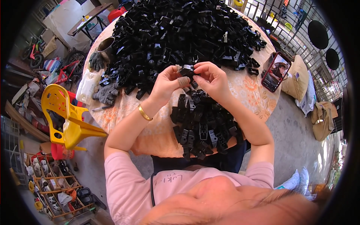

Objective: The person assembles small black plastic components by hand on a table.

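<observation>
- Your left hand (166, 84) pinches a black part (186, 70).
- Your right hand (213, 80) grips its other side.
- The part is over the table (150, 129), between the large pile (176, 33) and the small pile (202, 125).

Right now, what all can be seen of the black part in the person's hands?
The black part is small, glossy, and looks like plastic, with a bright reflection. The left hand and right hand pinch it from either side, hiding much of its outline. In view, it sits between the large pile and the smaller heap; whether it touches either is unclear.
</observation>
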A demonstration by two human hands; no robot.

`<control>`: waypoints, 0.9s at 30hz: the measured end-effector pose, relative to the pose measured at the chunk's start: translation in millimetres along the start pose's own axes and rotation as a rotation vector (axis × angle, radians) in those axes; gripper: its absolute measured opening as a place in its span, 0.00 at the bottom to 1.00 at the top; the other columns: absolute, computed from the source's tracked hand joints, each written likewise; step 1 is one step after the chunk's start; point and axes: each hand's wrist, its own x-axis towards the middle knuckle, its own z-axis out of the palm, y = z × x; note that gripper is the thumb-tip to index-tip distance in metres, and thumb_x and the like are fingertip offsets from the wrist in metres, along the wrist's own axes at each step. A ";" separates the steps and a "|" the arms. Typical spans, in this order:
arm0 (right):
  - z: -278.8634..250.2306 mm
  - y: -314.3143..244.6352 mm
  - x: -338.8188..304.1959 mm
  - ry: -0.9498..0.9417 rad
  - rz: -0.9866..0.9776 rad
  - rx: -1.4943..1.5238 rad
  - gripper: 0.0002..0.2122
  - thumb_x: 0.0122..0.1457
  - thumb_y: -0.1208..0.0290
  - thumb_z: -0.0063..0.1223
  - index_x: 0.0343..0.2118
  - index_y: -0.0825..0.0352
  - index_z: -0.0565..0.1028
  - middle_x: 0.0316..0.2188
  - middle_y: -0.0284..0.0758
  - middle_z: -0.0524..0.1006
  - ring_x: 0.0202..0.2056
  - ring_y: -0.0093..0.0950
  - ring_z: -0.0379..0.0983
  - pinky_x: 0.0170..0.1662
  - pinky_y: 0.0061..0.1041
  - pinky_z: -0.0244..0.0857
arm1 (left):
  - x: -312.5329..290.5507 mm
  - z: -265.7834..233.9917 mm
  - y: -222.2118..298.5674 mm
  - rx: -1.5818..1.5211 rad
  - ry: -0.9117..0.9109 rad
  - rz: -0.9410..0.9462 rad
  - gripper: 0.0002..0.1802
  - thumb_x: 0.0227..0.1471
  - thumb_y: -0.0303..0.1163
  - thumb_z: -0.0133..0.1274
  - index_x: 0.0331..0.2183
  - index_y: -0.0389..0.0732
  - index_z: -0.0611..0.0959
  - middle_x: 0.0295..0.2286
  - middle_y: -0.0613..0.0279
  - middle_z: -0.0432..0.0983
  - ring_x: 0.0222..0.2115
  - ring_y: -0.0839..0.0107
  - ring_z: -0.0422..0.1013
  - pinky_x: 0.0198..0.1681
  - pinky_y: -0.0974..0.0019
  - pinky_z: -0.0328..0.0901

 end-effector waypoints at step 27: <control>-25.5 32.3 11.0 -0.245 0.201 -0.701 0.13 0.47 0.62 0.58 0.30 0.68 0.77 0.27 0.40 0.76 0.28 0.30 0.73 0.32 0.26 0.67 | -40.4 47.9 24.3 1.116 -0.615 0.335 0.22 0.37 0.34 0.62 0.37 0.37 0.77 0.32 0.58 0.71 0.33 0.60 0.67 0.37 0.63 0.64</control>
